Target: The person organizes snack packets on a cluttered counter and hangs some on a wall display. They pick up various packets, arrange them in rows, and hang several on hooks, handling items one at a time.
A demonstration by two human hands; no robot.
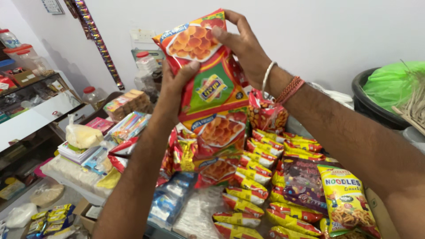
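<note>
Both hands lift a hanging strip of joined red and green snack packets (211,95), each printed with round orange snacks. My left hand (175,86) grips the left edge of the top packet, thumb across its front. My right hand (243,42) pinches the top right corner from above; its wrist carries a white bangle and red threads. The strip's lower packets (217,170) trail down onto the counter's goods.
Rows of yellow and red packets (248,194) and a yellow noodle snack pack (347,199) lie below on the right. Blue packets (170,201), stacked goods and jars sit left. A black bin with a green bag (385,95) stands at the right, by the white wall.
</note>
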